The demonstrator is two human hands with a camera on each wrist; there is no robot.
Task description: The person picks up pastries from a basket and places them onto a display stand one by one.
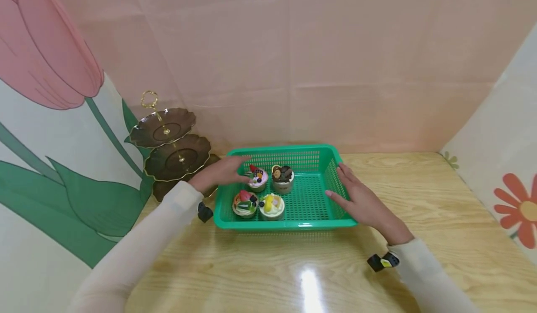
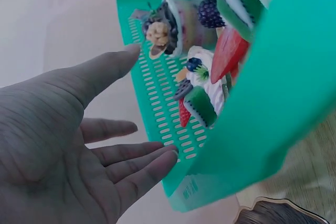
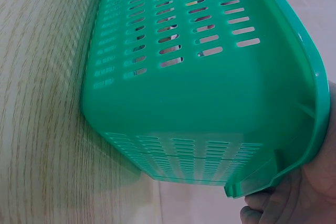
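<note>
A green plastic basket (image 1: 285, 226) stands on the table with several decorated dessert cups inside, grouped toward its left. At the back are a pink-cream cupcake (image 1: 259, 179) and a chocolate-topped cup (image 1: 283, 179). In front sit a strawberry-topped cupcake (image 1: 245, 204) and a cream cupcake with yellow fruit (image 1: 272, 206). My left hand (image 1: 226, 169) reaches over the basket's left rim beside the pink-cream cupcake; its fingers are extended and hold nothing in the left wrist view. My right hand (image 1: 361, 200) rests along the right rim, fingers fairly straight, thumb over the inside.
A three-tier brown cake stand (image 1: 178, 157) with gold edges and a ring handle stands left of the basket, behind my left forearm. A pink backdrop (image 1: 335, 71) rises right behind the basket. The wood-grain table (image 1: 235, 266) extends in front and to the right.
</note>
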